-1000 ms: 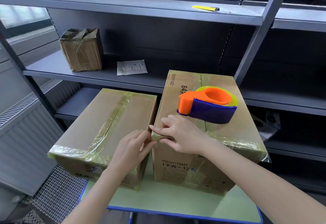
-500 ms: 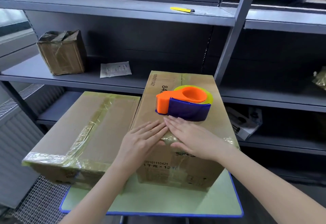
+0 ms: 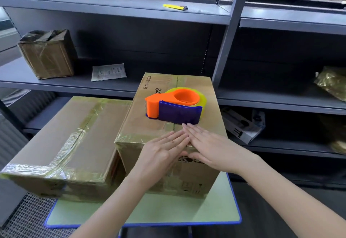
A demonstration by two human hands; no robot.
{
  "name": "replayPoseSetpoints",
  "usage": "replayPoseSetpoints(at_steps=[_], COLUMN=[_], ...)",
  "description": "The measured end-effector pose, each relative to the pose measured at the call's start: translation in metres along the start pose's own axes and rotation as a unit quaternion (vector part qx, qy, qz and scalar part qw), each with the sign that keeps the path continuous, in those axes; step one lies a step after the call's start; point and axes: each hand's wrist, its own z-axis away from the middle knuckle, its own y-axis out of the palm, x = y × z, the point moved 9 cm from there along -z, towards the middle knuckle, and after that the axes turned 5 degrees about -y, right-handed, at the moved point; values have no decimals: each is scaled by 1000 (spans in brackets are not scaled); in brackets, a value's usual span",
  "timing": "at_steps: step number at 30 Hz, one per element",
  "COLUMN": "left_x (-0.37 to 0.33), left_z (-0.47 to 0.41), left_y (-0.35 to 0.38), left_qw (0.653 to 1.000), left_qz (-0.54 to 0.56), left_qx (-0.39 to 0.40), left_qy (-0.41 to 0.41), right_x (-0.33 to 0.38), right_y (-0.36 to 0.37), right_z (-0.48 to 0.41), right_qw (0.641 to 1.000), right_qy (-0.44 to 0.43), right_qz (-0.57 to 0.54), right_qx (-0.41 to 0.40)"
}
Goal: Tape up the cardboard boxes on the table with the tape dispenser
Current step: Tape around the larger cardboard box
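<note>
- The left hand [image 3: 164,155] lies flat with straight fingers on the near top edge of the right box [image 3: 138,123], holding nothing.
- The right hand [image 3: 211,147] is also flat and wide on that edge. Its fingers are straight and its thumb hangs over the box's front face.
- The fingertips of both hands meet over the taped seam, just in front of the dispenser [image 3: 174,106].
- The dispenser, orange and blue with a yellow roll, rests on top of the right box, and neither hand grips it.
- The left box [image 3: 74,134] is lower and stands just beside the right one, with yellowish tape along its seam and edges.
- Both boxes sit on a green surface [image 3: 177,211] with a blue rim.
- On the shelf [image 3: 74,86] behind are a small box [image 3: 46,54] wrapped in tape and a flat packet [image 3: 108,72].
- A yellow cutter [image 3: 175,7] lies on the shelf above.
</note>
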Motion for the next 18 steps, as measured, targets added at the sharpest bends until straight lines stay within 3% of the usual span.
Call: replayPoseSetpoints(at_steps=[5, 9, 11, 15, 18], left_x=[1, -3, -16, -45, -51], left_z=[-1, -9, -18, -44, -48], left_y=[4, 3, 9, 28, 43], left_qw=[999, 998, 999, 999, 997], left_qz=[21, 5, 0, 36, 62], left_qx=[-20, -14, 3, 28, 34], left_qy=[-23, -55, -43, -4, 11], right_x=[-2, -8, -22, -65, -70], right_y=[4, -6, -14, -24, -12], right_z=[2, 18, 35, 69, 75], right_qw=[998, 993, 983, 977, 981], right_qy=[25, 22, 39, 107, 104], right_qz=[-17, -115, -180, -174, -159], right_qx=[-64, 8, 5, -56, -33])
